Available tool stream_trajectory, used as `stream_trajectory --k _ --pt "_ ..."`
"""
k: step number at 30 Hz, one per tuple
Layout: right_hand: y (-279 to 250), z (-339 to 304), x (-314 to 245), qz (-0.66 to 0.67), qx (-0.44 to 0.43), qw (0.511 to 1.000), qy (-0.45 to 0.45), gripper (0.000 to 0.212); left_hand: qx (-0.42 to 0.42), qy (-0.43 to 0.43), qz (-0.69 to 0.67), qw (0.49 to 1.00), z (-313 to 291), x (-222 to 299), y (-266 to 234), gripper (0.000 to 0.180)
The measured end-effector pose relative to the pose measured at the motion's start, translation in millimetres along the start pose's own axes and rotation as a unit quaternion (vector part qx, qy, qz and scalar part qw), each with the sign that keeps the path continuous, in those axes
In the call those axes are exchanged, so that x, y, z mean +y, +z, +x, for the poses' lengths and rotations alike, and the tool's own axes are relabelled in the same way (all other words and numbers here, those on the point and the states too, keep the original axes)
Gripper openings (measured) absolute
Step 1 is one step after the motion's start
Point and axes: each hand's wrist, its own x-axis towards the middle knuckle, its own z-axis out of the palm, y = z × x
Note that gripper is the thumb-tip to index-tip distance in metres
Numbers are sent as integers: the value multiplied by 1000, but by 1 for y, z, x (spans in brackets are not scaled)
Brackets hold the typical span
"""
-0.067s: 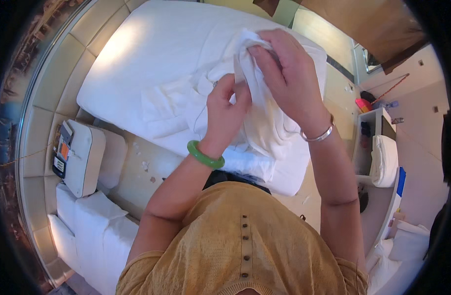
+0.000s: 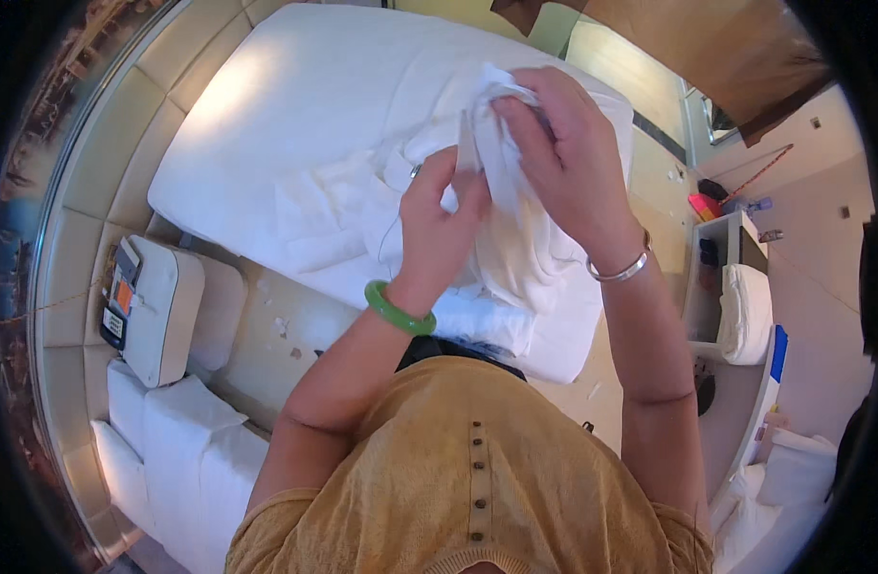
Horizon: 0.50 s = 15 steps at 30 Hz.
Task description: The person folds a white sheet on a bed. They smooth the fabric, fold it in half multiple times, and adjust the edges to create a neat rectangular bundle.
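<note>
White bed linen (image 2: pixel 515 253) hangs bunched from my raised hands over the bed. My right hand (image 2: pixel 573 158), with a silver bangle at the wrist, grips a gathered fold near the top. Lower and to the left, my left hand (image 2: pixel 444 210) pinches the linen's edge between thumb and fingers; a green bangle (image 2: pixel 399 308) circles that wrist. A thin thread or cord curves down beside the left hand. Beneath both hands, more crumpled white cloth (image 2: pixel 329 215) lies on the sheeted bed (image 2: pixel 295 105).
A padded headboard (image 2: pixel 118 143) runs along the left. Beside it stand a white nightstand (image 2: pixel 166 316) and a second white-covered bed (image 2: pixel 200 450). On the right, a shelf unit (image 2: pixel 711 287) carries a folded white quilt (image 2: pixel 747 316). Small scraps (image 2: pixel 282 325) litter the floor.
My right hand has dipped slightly with the linen. The left hand keeps nearly the same place and grip.
</note>
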Motion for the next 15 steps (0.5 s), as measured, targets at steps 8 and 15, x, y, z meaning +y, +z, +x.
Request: stream_trajectory --k 8,15 --pt "12 -27 -3 -15 -16 999 36 17 -101 -17 -134 986 -45 -20 -14 12" --pt "34 -27 -16 -19 2 999 50 17 -170 -124 62 976 -42 -64 -17 32"
